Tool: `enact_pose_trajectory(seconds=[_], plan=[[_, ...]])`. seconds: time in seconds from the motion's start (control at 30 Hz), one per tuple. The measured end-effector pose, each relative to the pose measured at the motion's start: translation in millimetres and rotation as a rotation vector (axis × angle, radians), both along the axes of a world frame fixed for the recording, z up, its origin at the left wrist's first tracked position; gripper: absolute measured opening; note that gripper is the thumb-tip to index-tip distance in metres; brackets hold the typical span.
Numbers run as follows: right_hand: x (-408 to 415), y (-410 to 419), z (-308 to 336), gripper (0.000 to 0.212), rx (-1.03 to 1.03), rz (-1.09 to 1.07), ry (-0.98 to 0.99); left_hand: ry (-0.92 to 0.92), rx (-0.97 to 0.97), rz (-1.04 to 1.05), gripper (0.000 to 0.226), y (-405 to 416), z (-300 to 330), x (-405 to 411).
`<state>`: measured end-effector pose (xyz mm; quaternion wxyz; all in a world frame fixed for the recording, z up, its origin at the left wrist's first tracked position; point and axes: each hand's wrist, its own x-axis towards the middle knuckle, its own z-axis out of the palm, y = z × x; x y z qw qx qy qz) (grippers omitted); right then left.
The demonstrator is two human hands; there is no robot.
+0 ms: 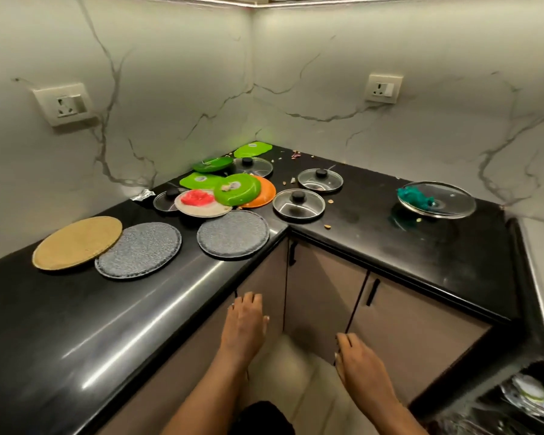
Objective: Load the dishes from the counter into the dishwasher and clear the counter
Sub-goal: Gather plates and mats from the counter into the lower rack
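Both hands hung low in front of the cabinet doors, below the counter's front edge. Left hand (pixel 245 321) was empty, fingers straight and relaxed, just under the edge where the left run of the counter (pixel 76 315) met the inner corner. Right hand (pixel 357 356) was likewise empty, fingers extended, lower and nearer the body.

The dishes lay ahead and above, crowded toward the back corner: green plate (pixel 236 189) resting on an orange plate (pixel 266 193), a pale plate with red scraps (pixel 201 205) beside them, more green pieces behind. Three small glass lids sat around them; the nearest lid (pixel 298 205) lay close to the inner corner edge. A larger glass lid (pixel 437 200) with a teal cloth on it stood well apart, on the right run.

Judgement: the left hand was nearer the plate cluster and the right better placed for the lids. The dishwasher rack (pixel 528 400), part-loaded, showed at lower right, on the right hand's side.
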<state>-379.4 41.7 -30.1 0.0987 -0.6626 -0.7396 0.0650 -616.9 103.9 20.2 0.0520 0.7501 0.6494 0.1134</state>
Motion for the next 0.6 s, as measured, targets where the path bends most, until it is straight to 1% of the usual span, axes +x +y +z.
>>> enact_pose_trajectory(seconds=[0.1,0.23,0.33,0.5,0.6], plan=[[-26,28,13,0.032,0.048,0.041,-0.023,-0.002,0.028,0.034,0.039,26,7,-24],[-49,73,23,0.033,0.128,0.051,0.018,-0.047,0.063,0.074,0.041,62,20,-49],[-67,112,34,0.030,0.183,0.067,0.040,-0.039,0.086,0.105,0.044,91,27,-68],[-84,189,45,0.024,0.253,0.145,0.107,-0.028,0.051,0.148,0.055,151,26,-86],[-88,248,48,0.017,0.311,0.218,0.152,0.022,0.007,0.174,0.063,196,26,-84]])
